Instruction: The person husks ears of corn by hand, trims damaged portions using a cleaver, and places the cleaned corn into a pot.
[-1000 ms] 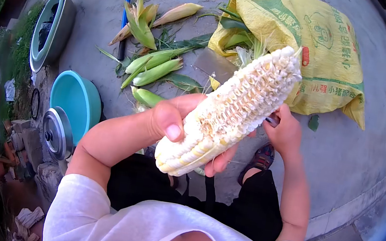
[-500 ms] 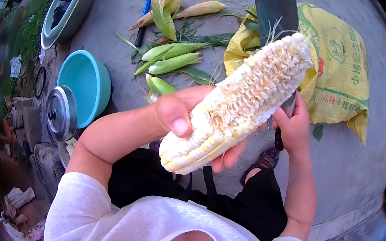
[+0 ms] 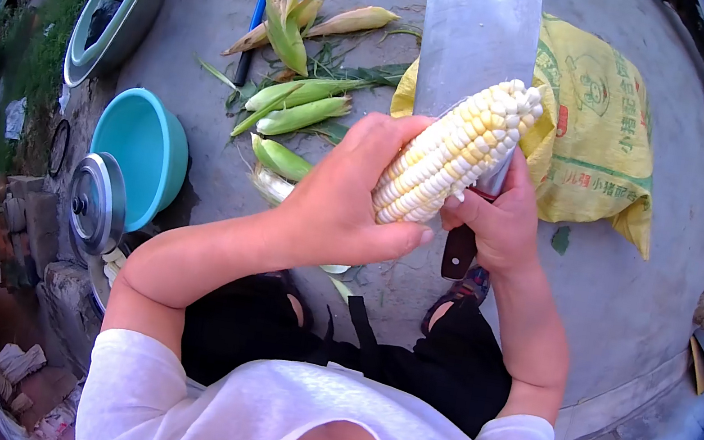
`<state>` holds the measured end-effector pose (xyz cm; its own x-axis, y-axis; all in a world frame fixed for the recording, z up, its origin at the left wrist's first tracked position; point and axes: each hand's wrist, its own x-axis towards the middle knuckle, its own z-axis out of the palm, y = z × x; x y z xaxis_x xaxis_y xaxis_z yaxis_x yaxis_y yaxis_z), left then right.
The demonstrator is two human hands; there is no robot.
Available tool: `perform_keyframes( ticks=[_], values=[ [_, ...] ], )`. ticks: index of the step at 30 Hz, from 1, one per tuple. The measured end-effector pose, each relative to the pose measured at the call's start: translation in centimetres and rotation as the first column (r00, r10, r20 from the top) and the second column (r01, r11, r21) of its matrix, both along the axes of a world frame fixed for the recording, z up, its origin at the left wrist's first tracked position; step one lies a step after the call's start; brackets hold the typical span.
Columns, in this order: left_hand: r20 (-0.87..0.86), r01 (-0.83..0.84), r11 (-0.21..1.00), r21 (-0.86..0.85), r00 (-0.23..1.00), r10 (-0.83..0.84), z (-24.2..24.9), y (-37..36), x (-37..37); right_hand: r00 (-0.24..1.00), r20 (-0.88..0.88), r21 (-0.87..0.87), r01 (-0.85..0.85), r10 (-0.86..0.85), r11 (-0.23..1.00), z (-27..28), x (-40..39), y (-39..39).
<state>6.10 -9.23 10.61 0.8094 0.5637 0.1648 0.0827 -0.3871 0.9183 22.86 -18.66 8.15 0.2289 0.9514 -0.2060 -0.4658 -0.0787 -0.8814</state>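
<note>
My left hand (image 3: 357, 184) is wrapped round the lower part of a husked corn cob (image 3: 458, 149), its thumb lying across the near end. White and pale yellow kernels cover the side facing me. In my right hand (image 3: 503, 211) is a cleaver, gripped where blade and dark handle (image 3: 459, 252) meet. The cleaver's broad blade (image 3: 479, 39) points away from me, flat behind the cob. My right thumb lies close to the cob's edge; whether it touches cannot be made out. Below the blade, the cob hides part of the cleaver.
Several unhusked corn ears (image 3: 304, 113) and loose husks lie on the concrete ahead, beside a blue-and-black pole (image 3: 266, 2). A yellow woven sack (image 3: 606, 131) is at the right. Leftward stand a teal basin (image 3: 170, 156), a metal lid (image 3: 100, 201) and another tub (image 3: 140, 24).
The cob has been turned: its partly stripped face gave way to a side full of kernels. The cleaver blade has come up and shows its broad, bright face. My left hand's grip has shifted.
</note>
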Motion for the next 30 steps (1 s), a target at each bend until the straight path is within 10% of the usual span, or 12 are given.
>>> perform_keyframes(
  ticks=[12,17,30],
  values=[
    [0.013,-0.083,0.977,0.198,0.997,0.082,2.4,1.0,-3.7,0.972,0.214,-0.097,-0.082,0.101,0.992,0.6,1.0,0.4],
    [0.138,-0.029,0.924,-0.381,0.987,0.088,3.0,0.4,-6.6,0.978,0.181,-0.114,-0.081,0.101,0.990,1.1,0.6,1.4],
    [0.281,0.019,0.903,-0.430,0.953,0.114,4.6,-0.3,-10.8,0.926,0.220,-0.016,-0.310,0.306,0.951,4.4,-3.1,4.1]
  ],
)
